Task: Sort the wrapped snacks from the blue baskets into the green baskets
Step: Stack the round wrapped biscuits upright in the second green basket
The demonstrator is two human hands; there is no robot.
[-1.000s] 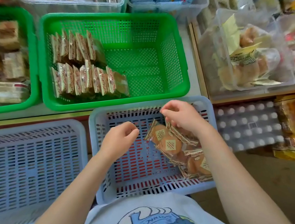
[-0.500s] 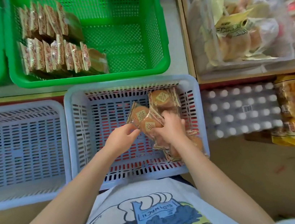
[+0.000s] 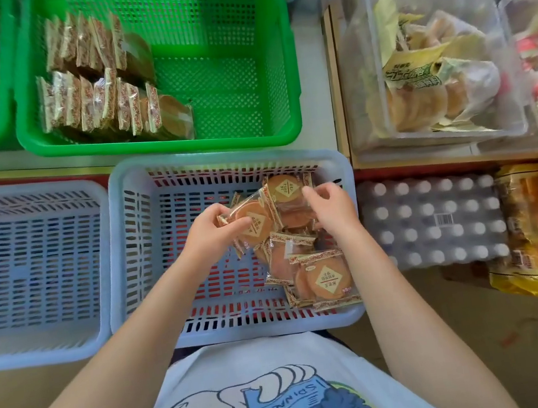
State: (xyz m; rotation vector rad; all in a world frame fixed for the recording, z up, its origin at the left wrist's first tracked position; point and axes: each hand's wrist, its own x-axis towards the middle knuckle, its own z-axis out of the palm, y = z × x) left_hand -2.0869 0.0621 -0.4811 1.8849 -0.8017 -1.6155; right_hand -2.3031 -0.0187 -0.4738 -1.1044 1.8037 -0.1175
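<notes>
**Both hands in blue basket, left hand gripping wrapped snack**

Wrapped snack [image 3: 253, 220], a round brown cake in a clear wrapper with a diamond label, is pinched in the left hand [image 3: 211, 234], fingers curled round its left edge, held above the basket floor. Right hand [image 3: 330, 207] sits just beside it to the right, fingers loosely curled over the snack pile [image 3: 306, 257]; cannot tell if it actually grips a packet or only touches. The pile lies in the right half of the middle blue basket [image 3: 136, 257], several packets overlapping, one leaning against the far wall near the right corner. Left half of that basket shows bare slatted floor.

Second blue basket [image 3: 28, 272] sits just to the left, touching or nearly touching the first. Beyond the middle blue basket is a green basket [image 3: 239, 52] with two rows of wrapped snacks standing on edge [image 3: 99, 86] packed along its left side; right side is bare mesh. Another green basket [image 3: 1, 103] at far left holds wrapped cake blocks, blurred.

To the right: clear bin [image 3: 433, 77] of bagged pastries, shrink-wrapped bottle pack [image 3: 435, 218] below it, yellow snack bags [image 3: 537, 228] at the edge. White printed T-shirt [image 3: 264, 405] at the bottom.
</notes>
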